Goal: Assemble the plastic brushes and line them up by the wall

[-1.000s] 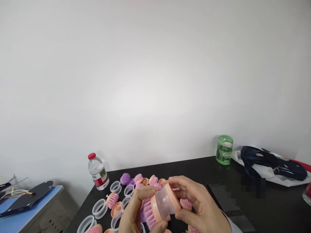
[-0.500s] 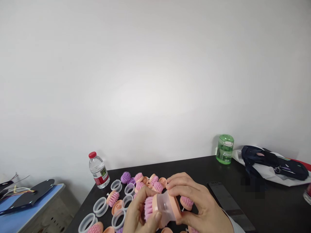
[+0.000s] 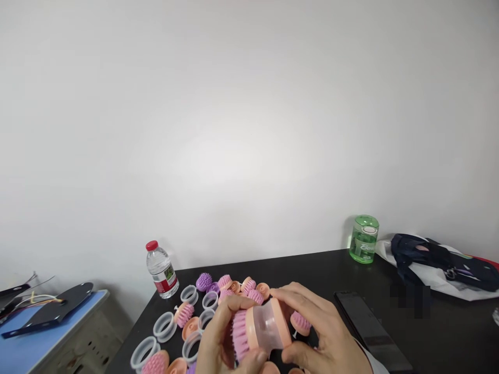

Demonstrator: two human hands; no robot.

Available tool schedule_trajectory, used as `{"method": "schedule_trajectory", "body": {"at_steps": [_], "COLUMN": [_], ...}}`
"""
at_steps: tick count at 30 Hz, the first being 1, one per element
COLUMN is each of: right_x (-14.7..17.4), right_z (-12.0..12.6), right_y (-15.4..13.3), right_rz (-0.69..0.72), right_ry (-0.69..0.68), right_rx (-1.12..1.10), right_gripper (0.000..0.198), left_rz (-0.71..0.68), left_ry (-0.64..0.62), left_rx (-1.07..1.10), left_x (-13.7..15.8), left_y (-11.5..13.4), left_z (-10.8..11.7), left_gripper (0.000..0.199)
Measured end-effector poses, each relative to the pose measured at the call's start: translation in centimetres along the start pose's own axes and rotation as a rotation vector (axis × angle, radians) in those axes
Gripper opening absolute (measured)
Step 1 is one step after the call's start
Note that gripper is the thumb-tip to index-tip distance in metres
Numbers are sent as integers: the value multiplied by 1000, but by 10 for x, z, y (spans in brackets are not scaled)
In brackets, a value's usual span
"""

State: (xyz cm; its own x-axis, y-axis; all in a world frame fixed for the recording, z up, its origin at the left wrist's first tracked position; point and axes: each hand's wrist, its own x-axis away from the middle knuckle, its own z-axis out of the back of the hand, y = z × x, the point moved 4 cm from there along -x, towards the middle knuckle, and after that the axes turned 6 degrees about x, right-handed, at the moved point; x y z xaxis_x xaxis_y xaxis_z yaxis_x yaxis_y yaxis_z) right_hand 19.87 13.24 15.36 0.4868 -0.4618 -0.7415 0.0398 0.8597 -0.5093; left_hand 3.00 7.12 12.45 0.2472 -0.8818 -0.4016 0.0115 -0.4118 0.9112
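Observation:
Both hands are closed around a scalp massage brush [image 3: 266,326] with pink bristles, a translucent middle ring and peach bands on either side. My left hand [image 3: 218,340] grips the bristle end, its thumb along the lower edge. Fingers and thumb of my right hand [image 3: 325,327] press on the peach cap at the other end. The brush lies sideways above the table. Behind and left of it are loose translucent rings [image 3: 164,327], pink bristle heads [image 3: 184,314], peach caps [image 3: 191,328] and a purple bristle head [image 3: 204,282]. Another pink bristle head [image 3: 300,323] lies under my right hand.
The black table [image 3: 273,265] meets a white wall. A water bottle [image 3: 162,270] stands at the back left, a green container [image 3: 364,240] at the back right. A dark phone-like slab [image 3: 370,330] and a dark bag [image 3: 440,259] lie to the right. A blue-topped cabinet [image 3: 58,322] stands left.
The view has shifted slightly, moving things a little to the right. The brush has turned a little in my hands, and my right fingers have moved slightly along its cap.

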Motion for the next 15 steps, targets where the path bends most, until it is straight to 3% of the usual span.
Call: {"method": "schedule_trajectory", "body": {"at_steps": [3,8,12,15], "right_x": [1,11,15,8], "right_z": [0,-6,-9,-3], "right_y": [-2,-10,-11,-11], "right_rz": [93,333,321,191], "right_ry": [-4,53,7,56], "right_rx": [6,160,295,258], "right_gripper": [36,11,17,20], "left_rz": [14,135,157,96], "left_ry": [-18,-61,-78,-64], "left_rx": [-30,109,200,183], "left_x": [-3,-5,-4,-3], "left_y": [-2,-10,-15,-15], "left_z": [0,-5,-4,-1], "left_gripper": [47,44,42,49]}}
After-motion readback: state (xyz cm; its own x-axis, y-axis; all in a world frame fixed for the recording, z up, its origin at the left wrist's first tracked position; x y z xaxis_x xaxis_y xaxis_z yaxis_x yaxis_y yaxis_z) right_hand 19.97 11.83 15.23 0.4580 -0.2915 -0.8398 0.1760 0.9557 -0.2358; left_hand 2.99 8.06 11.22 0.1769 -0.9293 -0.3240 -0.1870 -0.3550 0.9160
